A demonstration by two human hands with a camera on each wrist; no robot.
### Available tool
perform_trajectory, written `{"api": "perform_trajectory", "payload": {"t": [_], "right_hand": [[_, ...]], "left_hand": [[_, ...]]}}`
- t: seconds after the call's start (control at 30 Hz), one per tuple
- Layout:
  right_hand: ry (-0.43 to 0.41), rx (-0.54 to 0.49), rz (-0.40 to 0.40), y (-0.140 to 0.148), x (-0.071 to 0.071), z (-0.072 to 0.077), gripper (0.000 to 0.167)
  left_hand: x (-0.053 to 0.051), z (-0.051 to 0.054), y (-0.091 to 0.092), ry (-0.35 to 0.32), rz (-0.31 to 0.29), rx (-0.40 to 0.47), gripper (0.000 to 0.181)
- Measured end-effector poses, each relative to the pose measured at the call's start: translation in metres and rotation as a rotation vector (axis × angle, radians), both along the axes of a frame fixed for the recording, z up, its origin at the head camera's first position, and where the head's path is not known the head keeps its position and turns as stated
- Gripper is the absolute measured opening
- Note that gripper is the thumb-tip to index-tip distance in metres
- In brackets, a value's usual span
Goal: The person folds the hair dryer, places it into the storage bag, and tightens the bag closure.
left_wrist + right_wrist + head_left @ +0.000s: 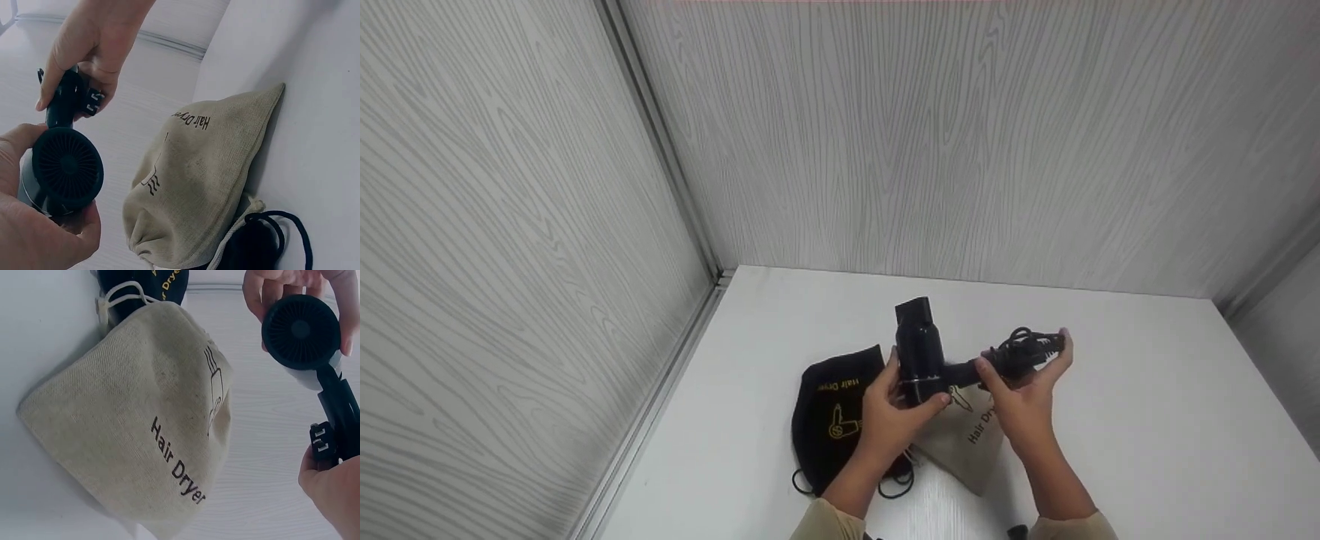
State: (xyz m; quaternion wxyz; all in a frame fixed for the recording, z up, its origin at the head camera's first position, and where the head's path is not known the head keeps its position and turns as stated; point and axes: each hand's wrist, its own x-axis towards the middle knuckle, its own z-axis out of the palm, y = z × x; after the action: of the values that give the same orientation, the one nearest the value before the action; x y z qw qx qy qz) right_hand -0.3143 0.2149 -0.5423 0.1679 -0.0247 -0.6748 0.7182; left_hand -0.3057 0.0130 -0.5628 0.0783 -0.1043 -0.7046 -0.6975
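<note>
Both my hands hold up a dark hair dryer (921,349), its flat nozzle pointing away from me. My left hand (885,416) grips the barrel near the round rear vent (67,169), thumb on one side and fingers on the other. Around the handle and the bundled cord (1024,341) curl the fingers of my right hand (1027,412). A plug (323,443) with metal prongs sticks out beside the handle in the right wrist view. Below the dryer lies a beige drawstring pouch (129,405) printed "Hair Dryer".
A black drawstring pouch (826,435) with yellow print lies on the white table (720,450), left of the beige one and partly behind my left arm. Wood-grained panels (885,135) stand at the back and left. A small dark object (1018,532) shows at the bottom edge.
</note>
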Motion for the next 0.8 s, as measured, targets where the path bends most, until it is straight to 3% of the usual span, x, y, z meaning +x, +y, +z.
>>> {"api": "perform_trajectory", "payload": {"t": [0.13,0.43,0.7,0.8], "right_hand": [[-0.025,0.031,0.053,0.005,0.002,0.005,0.123],[-0.037,0.228,0.130,0.015,0.002,0.013,0.124],[-0.052,0.385,0.306,0.032,0.004,0.008,0.121],[-0.058,0.377,0.326,0.036,0.004,0.008,0.122]], "left_hand": [[-0.001,0.003,-0.005,-0.007,-0.045,0.000,0.105],[0.001,0.006,-0.009,0.026,-0.084,-0.015,0.106],[0.003,0.016,-0.015,0.062,-0.160,-0.205,0.103],[0.002,0.016,-0.016,0.055,-0.176,-0.222,0.103]]}}
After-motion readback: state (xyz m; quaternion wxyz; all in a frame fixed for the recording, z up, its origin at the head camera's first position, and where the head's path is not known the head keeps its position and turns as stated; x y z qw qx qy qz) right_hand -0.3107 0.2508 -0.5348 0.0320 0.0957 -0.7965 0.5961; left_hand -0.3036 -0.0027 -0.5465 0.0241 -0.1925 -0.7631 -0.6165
